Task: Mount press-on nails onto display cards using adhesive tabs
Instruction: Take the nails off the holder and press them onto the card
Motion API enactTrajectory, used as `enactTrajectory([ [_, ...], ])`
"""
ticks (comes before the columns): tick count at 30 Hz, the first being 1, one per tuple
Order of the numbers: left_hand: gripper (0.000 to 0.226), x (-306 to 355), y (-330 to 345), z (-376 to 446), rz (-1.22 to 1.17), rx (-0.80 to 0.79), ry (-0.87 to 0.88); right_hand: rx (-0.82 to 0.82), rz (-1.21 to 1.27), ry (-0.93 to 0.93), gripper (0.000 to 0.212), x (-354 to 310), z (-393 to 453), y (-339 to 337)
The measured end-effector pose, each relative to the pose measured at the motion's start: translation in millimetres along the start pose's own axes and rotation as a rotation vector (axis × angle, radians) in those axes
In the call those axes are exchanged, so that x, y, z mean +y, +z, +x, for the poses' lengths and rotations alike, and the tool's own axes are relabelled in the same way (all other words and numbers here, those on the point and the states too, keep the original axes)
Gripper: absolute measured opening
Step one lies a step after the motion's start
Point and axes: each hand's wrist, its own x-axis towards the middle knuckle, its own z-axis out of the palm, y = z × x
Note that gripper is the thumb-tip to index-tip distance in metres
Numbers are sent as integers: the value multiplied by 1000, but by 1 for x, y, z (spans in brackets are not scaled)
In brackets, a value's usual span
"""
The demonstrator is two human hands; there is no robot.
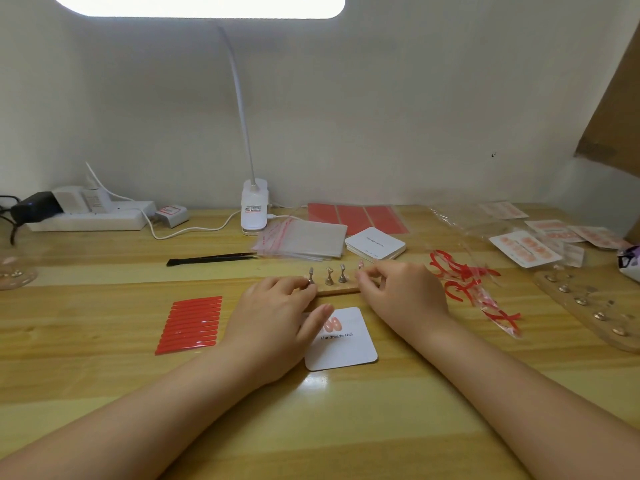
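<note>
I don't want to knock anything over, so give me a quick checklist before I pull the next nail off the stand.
1. Left hand steadies the wooden stand: ok, fingers at its left end.
2. Right hand on the nail: cannot tell, fingertips blurred.
3. Display card within reach: ok, just below the stand.
4. Room on the card: ok, nails only at its top left.
5. Adhesive strips to hand: ok, left of the card.

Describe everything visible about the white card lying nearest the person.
The white card is a square with rounded corners, apparently stiff paper, lying flat and slightly rotated on the wooden table. "Handmade Nail" is printed across it. Pink nails sit near its top-left, above the text. The left hand overlaps its upper-left part, fingers extended over it; whether they press down is unclear.
</note>
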Motion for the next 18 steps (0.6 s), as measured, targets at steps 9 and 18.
enactTrajectory([
  [9, 67, 2, -2, 1, -82, 15, -19, -135, 6, 10, 29, 3, 7, 1],
  [18, 54, 2, 1, 1, -101, 23, -21, -101, 24, 17, 22, 0, 5, -1],
])
